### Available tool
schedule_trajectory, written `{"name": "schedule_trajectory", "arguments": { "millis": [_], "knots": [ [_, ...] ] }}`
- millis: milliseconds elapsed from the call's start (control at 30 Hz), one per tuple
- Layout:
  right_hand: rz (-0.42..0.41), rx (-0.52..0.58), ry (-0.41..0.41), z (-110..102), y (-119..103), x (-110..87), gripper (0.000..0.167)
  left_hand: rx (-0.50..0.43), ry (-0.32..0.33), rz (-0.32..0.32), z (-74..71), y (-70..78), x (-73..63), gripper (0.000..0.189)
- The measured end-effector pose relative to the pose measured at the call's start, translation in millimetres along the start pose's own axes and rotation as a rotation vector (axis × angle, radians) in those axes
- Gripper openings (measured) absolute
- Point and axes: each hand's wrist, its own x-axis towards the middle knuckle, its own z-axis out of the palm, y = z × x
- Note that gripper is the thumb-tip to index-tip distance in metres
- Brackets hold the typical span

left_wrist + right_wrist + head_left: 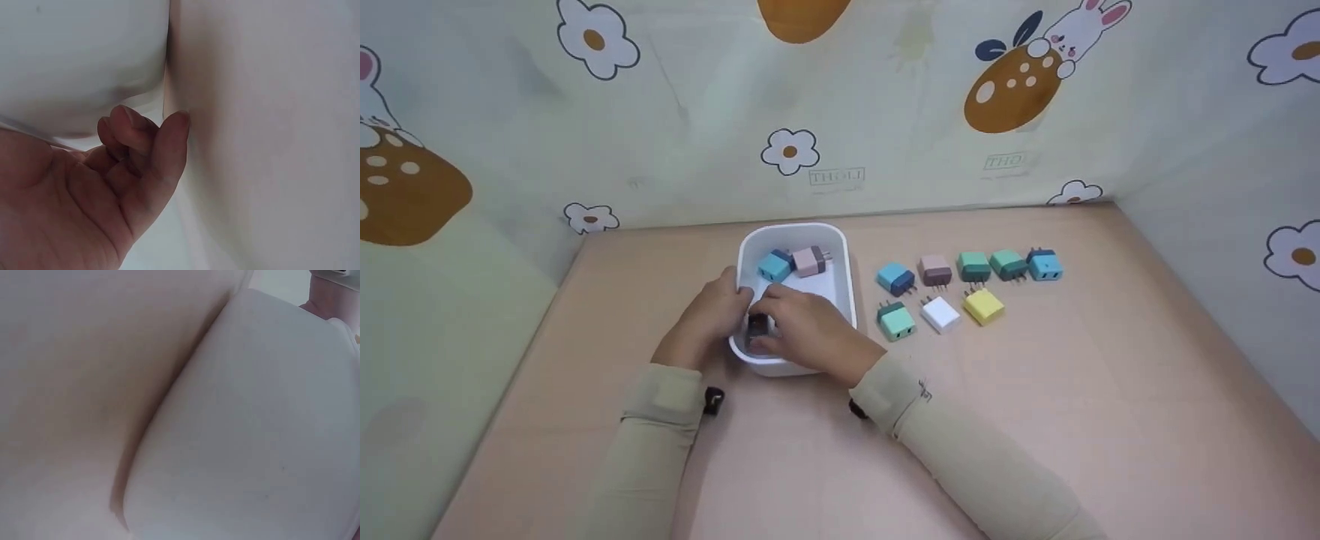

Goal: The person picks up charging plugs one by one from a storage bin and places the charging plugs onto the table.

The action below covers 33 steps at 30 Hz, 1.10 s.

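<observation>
A white plastic box [846, 281] with rounded corners stands upright on the table. My left hand [706, 315] holds its left wall, thumb by the rim. In the left wrist view the fingers [169, 146] are curled beside the box's outer wall [84, 50]. My right hand [810, 330] reaches over the box's front part, thumb and fingers around a dark plug adapter [757, 326], partly hidden by them. Deeper in the box lie a blue plug adapter [775, 266] and a pinkish-grey plug adapter [811, 261]. The right wrist view shows the box's outside [242, 416], not the right fingers.
Right of the box, plug adapters lie in two rows: a blue one [895, 278], a mauve one [935, 270] and several more behind; a mint one [896, 321], a white one [940, 314] and a yellow one [984, 306] in front. A patterned cloth [885, 112] hangs behind the table.
</observation>
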Motion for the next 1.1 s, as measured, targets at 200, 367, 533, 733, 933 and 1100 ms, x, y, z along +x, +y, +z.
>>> {"name": "schedule_trajectory", "arguments": {
  "millis": [200,367,533,733,933,1100],
  "knots": [
    [-0.006,0.028,0.014,-2,3,-1.9,0.022,-0.005,-0.003,-0.015,-0.5,1.6,-1.5,0.059],
    [0.006,0.039,0.026,-2,3,-3.4,0.021,-0.014,-0.004,-0.014,-0.8,2.6,-2.2,0.058],
    [0.007,0.016,0.041,-2,4,-4.0,0.015,0.02,0.02,0.009,0.0,1.4,-0.1,0.058],
    [0.071,0.028,0.03,-3,10,-4.6,0.014,0.026,0.023,0.012,1.3,-0.7,0.9,0.058],
    [0.107,0.082,-0.039,-5,12,-4.3,0.039,0.036,0.021,0.004,0.9,0.6,0.0,0.058],
    [0.15,0.098,-0.082,-6,11,-3.6,0.042,0.041,0.016,-0.003,-0.5,1.3,-0.7,0.057]
  ]
}}
